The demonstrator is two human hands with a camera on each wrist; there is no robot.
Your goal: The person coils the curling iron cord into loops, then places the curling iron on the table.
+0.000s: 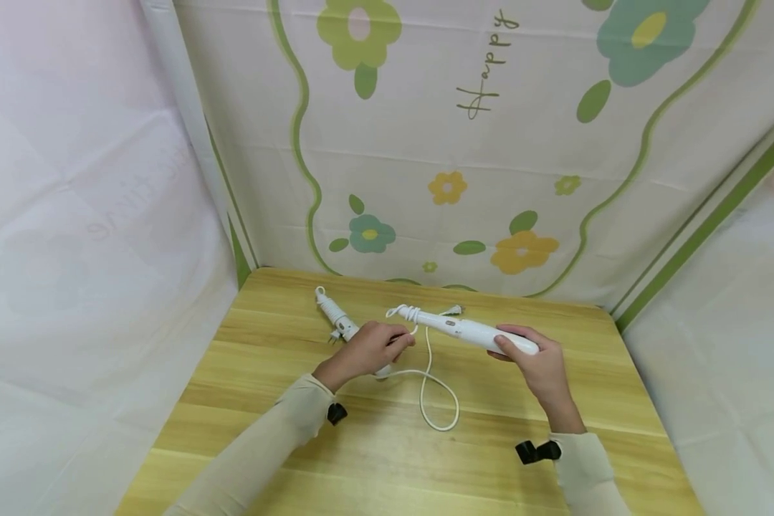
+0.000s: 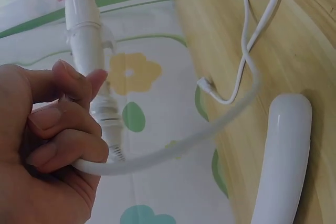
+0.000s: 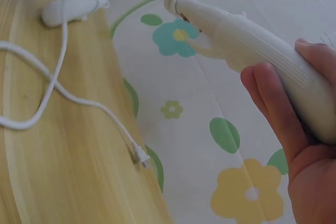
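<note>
My right hand (image 1: 542,362) grips a white hair styling iron (image 1: 471,331) by its wide, rounded end, holding it above the table. The narrow end points left, with white cord (image 1: 413,314) looped round it. Beside that end, my left hand (image 1: 377,347) pinches the cord, fingers curled in the left wrist view around the cord (image 2: 157,158). From there the cord trails in a loose loop (image 1: 440,428) to a plug (image 1: 453,310) near the table's back edge. A second white iron (image 1: 332,312) lies on the table, its middle hidden behind my left hand.
The second iron's cord is wound round its handle, with a plug (image 1: 335,335) at its side. Wood-grain table (image 1: 387,466) lies beneath. A flower-printed cloth (image 1: 522,165) hangs upright along the table's back edge, and pale cloth walls (image 1: 84,301) stand at both sides.
</note>
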